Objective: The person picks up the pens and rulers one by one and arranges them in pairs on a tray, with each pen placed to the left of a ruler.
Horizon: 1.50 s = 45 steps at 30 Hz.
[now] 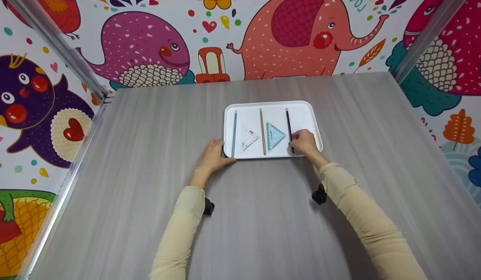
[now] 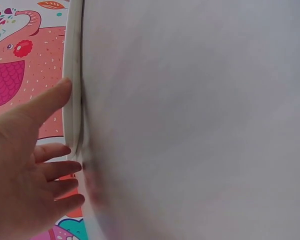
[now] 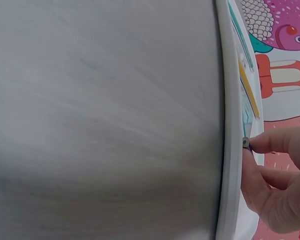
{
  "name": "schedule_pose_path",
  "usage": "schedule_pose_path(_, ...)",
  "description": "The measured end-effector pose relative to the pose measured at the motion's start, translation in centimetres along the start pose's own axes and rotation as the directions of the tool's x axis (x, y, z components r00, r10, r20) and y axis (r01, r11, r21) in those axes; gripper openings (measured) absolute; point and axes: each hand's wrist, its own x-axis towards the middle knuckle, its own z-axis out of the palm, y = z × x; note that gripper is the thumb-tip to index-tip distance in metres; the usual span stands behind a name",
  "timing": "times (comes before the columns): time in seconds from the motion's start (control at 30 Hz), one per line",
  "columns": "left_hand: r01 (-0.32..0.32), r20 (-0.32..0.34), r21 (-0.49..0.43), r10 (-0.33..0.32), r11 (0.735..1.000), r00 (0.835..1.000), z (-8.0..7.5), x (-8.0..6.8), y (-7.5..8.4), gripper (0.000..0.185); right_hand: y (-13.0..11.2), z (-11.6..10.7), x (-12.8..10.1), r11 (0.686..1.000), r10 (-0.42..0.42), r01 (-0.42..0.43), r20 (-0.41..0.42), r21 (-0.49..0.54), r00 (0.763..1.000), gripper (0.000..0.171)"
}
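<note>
A white tray (image 1: 307,116) lies in the middle of the grey table (image 1: 147,155). In it lie a blue-grey pencil (image 1: 234,130), a clear set square (image 1: 249,139), a tan pencil (image 1: 262,128), a blue set square (image 1: 274,135) and a black pencil (image 1: 288,120). My left hand (image 1: 214,155) rests with straight fingers against the tray's near left corner; in the left wrist view the fingers (image 2: 55,167) touch the rim (image 2: 72,100). My right hand (image 1: 304,142) pinches the near end of the black pencil (image 3: 246,144) just inside the tray's rim (image 3: 230,125).
Walls with bright cartoon animals enclose the table on three sides, with metal posts (image 1: 58,46) at the back corners. Bare tabletop surrounds the tray on all sides. The tan pencil (image 3: 249,90) shows in the right wrist view.
</note>
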Motion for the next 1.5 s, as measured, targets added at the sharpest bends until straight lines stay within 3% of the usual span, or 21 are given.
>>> schedule_pose_path(0.3,0.002,0.002,-0.001,-0.002,1.000,1.000,0.1,0.0,0.0,0.073,-0.1,0.2,-0.2,0.998,-0.041,0.040,-0.032,-0.038,0.999,0.025)
schedule_pose_path(0.5,0.018,0.029,0.007,-0.018,1.000,0.999,0.0,-0.1,0.1,0.075,-0.1,0.3,-0.3,0.998,-0.054,0.052,-0.036,-0.032,0.998,0.029)
schedule_pose_path(0.97,0.008,0.018,0.013,-0.008,1.000,1.000,0.0,0.0,0.0,0.074,0.2,0.2,-0.3,0.997,-0.052,0.050,-0.034,-0.059,0.998,0.029)
schedule_pose_path(1.23,0.010,0.014,-0.014,-0.010,1.000,1.000,-0.1,-0.1,0.0,0.072,0.5,-0.5,-0.5,0.997,-0.057,0.054,-0.049,-0.062,0.997,0.039)
schedule_pose_path(1.5,-0.029,-0.022,0.024,0.029,0.999,0.999,0.1,0.0,-0.1,0.066,0.8,-1.1,-0.9,0.997,-0.079,0.078,-0.063,-0.024,0.995,0.039)
